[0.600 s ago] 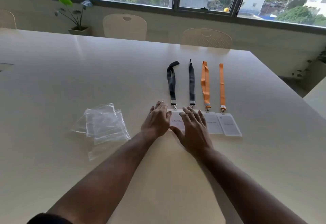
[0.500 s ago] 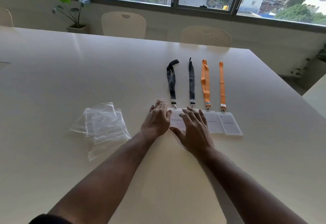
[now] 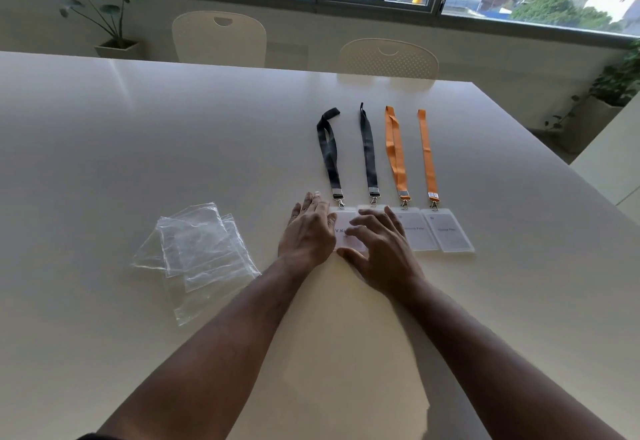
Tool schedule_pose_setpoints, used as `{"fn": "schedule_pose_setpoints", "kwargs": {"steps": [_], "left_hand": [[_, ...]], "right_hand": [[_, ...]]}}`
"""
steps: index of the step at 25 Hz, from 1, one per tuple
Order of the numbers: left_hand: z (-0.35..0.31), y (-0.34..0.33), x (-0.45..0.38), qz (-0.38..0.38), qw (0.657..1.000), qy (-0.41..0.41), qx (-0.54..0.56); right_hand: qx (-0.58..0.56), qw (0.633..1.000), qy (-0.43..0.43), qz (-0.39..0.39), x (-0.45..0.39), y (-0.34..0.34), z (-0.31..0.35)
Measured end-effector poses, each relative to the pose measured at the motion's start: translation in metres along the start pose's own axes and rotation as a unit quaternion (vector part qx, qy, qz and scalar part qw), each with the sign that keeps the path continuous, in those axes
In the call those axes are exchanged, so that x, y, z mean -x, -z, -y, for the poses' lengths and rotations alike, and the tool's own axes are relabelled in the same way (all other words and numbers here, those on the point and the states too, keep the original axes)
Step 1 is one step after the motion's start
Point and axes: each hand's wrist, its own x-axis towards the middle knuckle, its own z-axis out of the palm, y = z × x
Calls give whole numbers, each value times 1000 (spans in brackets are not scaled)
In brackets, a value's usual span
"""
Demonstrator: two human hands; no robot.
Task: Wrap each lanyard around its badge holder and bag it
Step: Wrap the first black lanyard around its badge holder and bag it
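Observation:
Several lanyards lie in a row on the white table (image 3: pixel 173 134): two dark grey ones (image 3: pixel 329 155) (image 3: pixel 369 155) and two orange ones (image 3: pixel 394 152) (image 3: pixel 428 155), each clipped to a clear badge holder. My left hand (image 3: pixel 308 231) rests flat on the left edge of the leftmost badge holder (image 3: pixel 346 228). My right hand (image 3: pixel 381 249) lies with spread fingers over that holder and the second one, which is mostly hidden. The two orange lanyards' holders (image 3: pixel 417 231) (image 3: pixel 450 231) lie uncovered to the right. A pile of clear plastic bags (image 3: pixel 197 252) sits left of my hands.
Two cream chairs (image 3: pixel 220 37) (image 3: pixel 388 58) stand at the table's far side. A potted plant (image 3: pixel 110 23) is by the window at back left, another plant (image 3: pixel 616 82) at right. The table's right edge runs diagonally near the badges.
Both hands have shifted slightly over the leftmost badge holders; my right fingertips now cover more of the first holder. The lanyards and bags have not moved.

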Motion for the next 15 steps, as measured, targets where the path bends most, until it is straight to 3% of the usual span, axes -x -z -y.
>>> {"fn": "schedule_pose_setpoints", "kwargs": {"steps": [8, 15], "left_hand": [[-3, 5, -3, 20, 998, 33, 45], [1, 12, 3, -28, 981, 15, 190]], "right_hand": [[-11, 1000, 18, -10, -1, -2, -3], [-21, 999, 24, -21, 0, -1, -3]]}}
